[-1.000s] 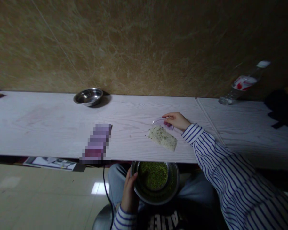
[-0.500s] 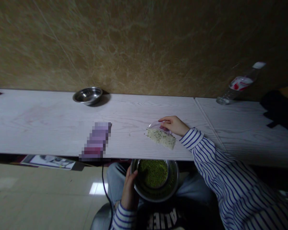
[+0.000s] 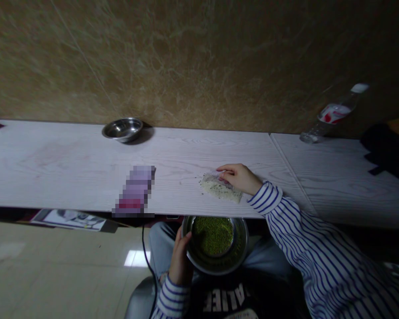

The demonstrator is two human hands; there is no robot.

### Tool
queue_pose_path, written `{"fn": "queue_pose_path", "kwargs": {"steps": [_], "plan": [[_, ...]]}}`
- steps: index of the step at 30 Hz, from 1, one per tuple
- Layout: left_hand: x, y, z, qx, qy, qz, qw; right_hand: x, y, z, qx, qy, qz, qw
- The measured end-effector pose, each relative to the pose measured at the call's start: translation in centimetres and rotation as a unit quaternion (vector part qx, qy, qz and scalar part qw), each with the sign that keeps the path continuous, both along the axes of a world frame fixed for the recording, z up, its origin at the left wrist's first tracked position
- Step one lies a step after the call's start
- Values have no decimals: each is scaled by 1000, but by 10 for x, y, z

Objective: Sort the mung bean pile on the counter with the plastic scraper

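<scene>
Gripping the large metal bowl (image 3: 219, 266) by its rim with my left hand (image 3: 179, 262); right hand (image 3: 242, 178) curled over what seems a clear plastic piece (image 3: 213, 175), hold unclear. White grains (image 3: 221, 190) with dark bits lie at the bowl's 12 o'clock, small bowl (image 3: 122, 131) at their 10, bottle (image 3: 334, 114) at 2. Judged partway: green beans (image 3: 213, 235) contained, grains loose and mixed.

Right arm reaches forward and inward, striped sleeve down to the wrist; right hand (image 3: 242, 178) palm down, fingers bent, pointing left; left hand (image 3: 180, 259) low near the lap, thumb up top, fingers curled, sleeve at wrist.
</scene>
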State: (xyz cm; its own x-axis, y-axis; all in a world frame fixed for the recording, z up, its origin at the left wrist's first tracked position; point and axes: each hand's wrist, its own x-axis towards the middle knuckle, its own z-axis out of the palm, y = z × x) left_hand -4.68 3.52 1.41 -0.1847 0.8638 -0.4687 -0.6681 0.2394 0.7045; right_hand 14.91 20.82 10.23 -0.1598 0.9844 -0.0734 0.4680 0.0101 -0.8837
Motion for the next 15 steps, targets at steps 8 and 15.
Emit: {"fn": "queue_pose_path", "kwargs": {"steps": [8, 15], "plan": [[0, -2, -3, 17, 25, -20, 999, -6, -15, 6, 9, -22, 19, 1000], [3, -2, -2, 14, 4, -27, 1000, -6, -25, 12, 52, -37, 39, 997]]}}
